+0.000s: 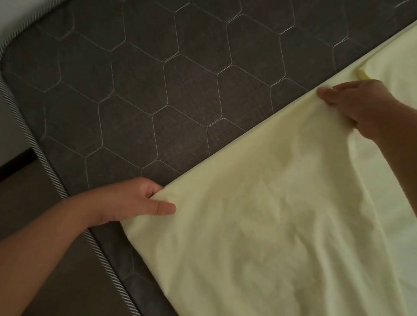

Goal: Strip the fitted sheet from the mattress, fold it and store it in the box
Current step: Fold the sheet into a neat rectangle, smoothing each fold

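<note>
Mattress (139,76): dark grey, hexagon quilting, top bare across the upper left of view. Fitted sheet (272,226): pale yellow, wrinkled, covers the lower right of the mattress; its free edge runs diagonally from near my left hand up to the top right. Striped piping (17,116) runs round the mattress rim on the left. My left hand (135,202) pinches the sheet's near corner, thumb on top and fingers curled under the edge. My right hand (351,102) grips the same edge farther along, fingers curled over bunched fabric, sheet lifted slightly there.
</note>
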